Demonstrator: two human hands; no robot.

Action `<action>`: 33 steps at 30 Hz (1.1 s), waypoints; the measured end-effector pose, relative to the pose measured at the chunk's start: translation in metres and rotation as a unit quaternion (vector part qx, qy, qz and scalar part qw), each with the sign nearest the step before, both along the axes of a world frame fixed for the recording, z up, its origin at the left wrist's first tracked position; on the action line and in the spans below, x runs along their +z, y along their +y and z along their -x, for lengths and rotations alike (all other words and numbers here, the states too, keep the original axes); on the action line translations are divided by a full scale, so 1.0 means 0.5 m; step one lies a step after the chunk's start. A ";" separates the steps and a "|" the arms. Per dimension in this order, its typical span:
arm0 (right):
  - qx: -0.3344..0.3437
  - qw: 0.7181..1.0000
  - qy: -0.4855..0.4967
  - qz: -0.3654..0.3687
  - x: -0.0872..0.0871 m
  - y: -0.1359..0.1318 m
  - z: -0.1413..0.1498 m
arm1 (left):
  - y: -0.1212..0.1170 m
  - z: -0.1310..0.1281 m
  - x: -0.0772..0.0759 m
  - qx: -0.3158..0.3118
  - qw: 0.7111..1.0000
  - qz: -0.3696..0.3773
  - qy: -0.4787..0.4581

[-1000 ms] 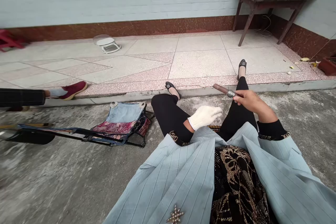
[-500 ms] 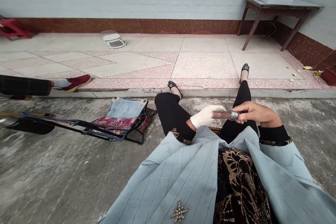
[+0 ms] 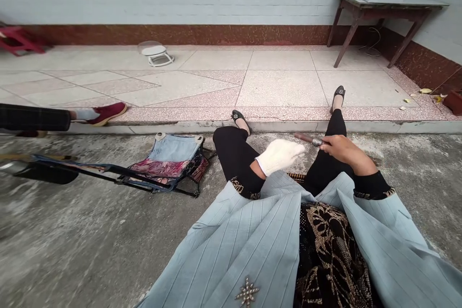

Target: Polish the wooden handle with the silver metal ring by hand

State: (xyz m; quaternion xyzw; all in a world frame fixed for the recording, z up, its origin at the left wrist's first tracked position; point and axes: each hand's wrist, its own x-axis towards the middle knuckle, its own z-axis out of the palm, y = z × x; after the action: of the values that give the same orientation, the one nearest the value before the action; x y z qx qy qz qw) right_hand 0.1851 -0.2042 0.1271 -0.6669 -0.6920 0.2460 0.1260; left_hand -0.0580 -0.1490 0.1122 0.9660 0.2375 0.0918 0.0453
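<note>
The bare right hand (image 3: pixel 342 148) grasped a slim brown rod (image 3: pixel 303 137) bearing a silvery wire-like coil (image 3: pixel 316 142), just right of the white-gloved left hand (image 3: pixel 280 156), whose grip I couldn't tell. Coil work seemed in hand; the next move called for a steady rod.

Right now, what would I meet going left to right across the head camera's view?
Red plastic-looking stool, another person's dark-red shoe with pale sole, low white round stool, wearer's black left shoe, white-gloved left hand, slim brown silver-banded rod, bare right hand.
</note>
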 end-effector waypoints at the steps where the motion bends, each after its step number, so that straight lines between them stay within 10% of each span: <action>1: 0.050 0.997 0.019 0.049 0.004 -0.005 0.001 | 0.009 0.004 0.008 0.000 1.000 0.016 -0.010; 6: 0.273 0.903 0.249 0.217 0.035 -0.035 0.005 | 0.025 -0.004 -0.006 -0.051 0.951 0.275 -0.131; 11: 0.075 0.896 0.435 0.037 0.039 -0.041 0.007 | -0.019 -0.043 -0.075 -0.006 0.892 0.416 -0.175; 18: -0.041 0.933 0.356 -0.013 -0.001 -0.017 -0.006 | -0.028 -0.040 -0.098 -0.051 0.975 0.208 -0.060; 24: -0.034 0.995 0.089 -0.019 -0.025 -0.001 -0.009 | -0.012 0.000 -0.060 -0.019 0.998 0.062 -0.011; 29: 0.179 0.957 0.137 0.185 0.003 -0.023 0.015 | 0.020 0.012 -0.044 -0.029 0.985 0.156 -0.071; 33: 0.212 0.914 0.313 0.148 0.025 -0.036 0.013 | 0.019 -0.004 -0.075 -0.004 0.931 0.318 -0.180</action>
State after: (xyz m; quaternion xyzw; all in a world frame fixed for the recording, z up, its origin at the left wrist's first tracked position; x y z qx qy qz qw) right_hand 0.1784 -0.2220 0.1394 -0.4044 -0.6983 0.5624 0.1805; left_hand -0.0561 -0.1397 0.0748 0.8693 0.2382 0.1837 0.3921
